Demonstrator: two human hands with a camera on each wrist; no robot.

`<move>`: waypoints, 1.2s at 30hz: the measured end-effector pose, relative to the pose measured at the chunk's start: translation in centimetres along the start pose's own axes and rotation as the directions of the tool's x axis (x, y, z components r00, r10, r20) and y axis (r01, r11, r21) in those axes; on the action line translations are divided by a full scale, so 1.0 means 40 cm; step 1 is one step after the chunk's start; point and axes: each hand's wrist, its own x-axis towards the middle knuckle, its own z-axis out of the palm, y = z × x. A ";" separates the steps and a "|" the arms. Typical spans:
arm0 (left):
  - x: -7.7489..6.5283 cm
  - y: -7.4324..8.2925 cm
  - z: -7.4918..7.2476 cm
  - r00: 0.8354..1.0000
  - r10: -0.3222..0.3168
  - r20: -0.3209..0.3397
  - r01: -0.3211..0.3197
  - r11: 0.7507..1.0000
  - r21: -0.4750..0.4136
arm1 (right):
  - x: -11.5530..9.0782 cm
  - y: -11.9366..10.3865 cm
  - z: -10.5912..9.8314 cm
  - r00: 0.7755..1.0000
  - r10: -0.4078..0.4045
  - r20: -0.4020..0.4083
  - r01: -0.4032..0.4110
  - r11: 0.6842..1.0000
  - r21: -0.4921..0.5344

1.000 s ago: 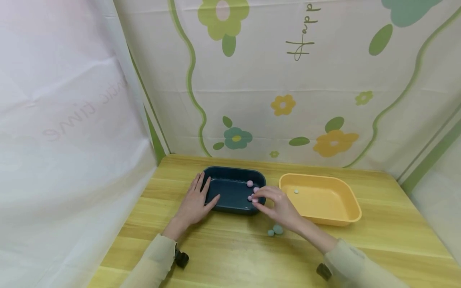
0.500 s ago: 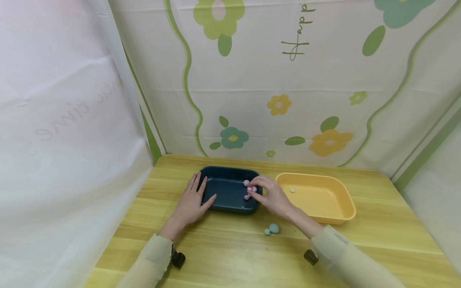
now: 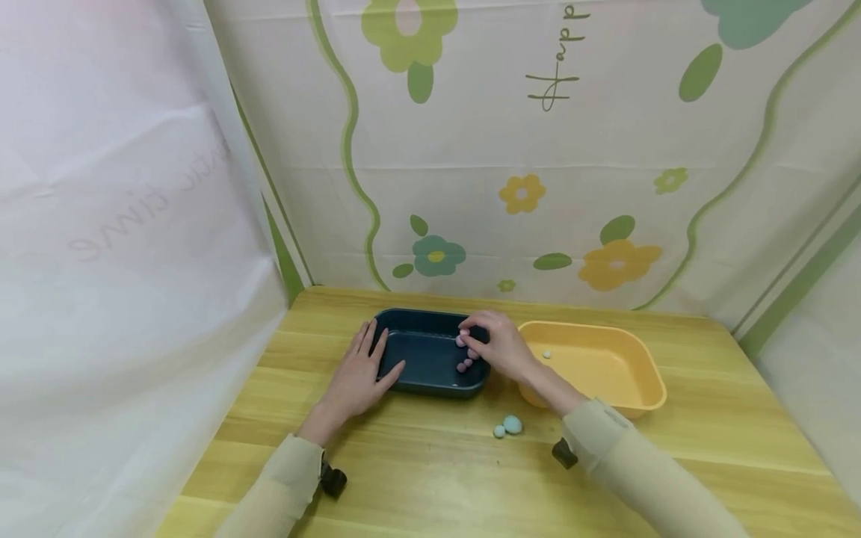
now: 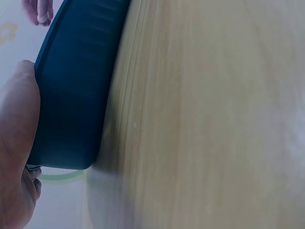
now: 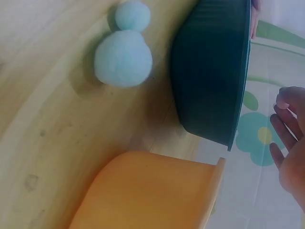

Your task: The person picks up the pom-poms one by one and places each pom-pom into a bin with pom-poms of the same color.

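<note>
My left hand [image 3: 354,381] rests with fingers spread on the left end of a dark blue tray [image 3: 420,359], its thumb at the front rim. Over the tray's right end, my right hand [image 3: 501,345] pinches a small pink pompom [image 3: 465,332] between thumb and fingertips. Just under it sits a second pink pompom [image 3: 460,341]. Several more lie in a short row toward the front, among them a darker-looking one [image 3: 461,367]. In the right wrist view the right hand [image 5: 291,138] is only partly in frame, and the pinched pompom cannot be made out clearly.
A yellow-orange tray [image 3: 605,370] stands to the right, holding one tiny pale green pompom [image 3: 547,354]. Two pale green pompoms, a larger [image 3: 513,424] and a smaller [image 3: 499,431], lie on the wooden table [image 3: 430,463] in front. A flower-printed cloth [image 3: 457,149] hangs behind.
My right hand has moved from the front right of the blue tray toward its back, carrying a pink pompom beside the rearmost one. The left hand stays on the tray's left end.
</note>
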 end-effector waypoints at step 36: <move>-0.003 0.012 0.001 1.000 -0.004 -0.010 0.004 1.000 0.006 | -0.320 0.154 -0.267 0.975 0.222 -0.003 -0.218 0.954 -0.204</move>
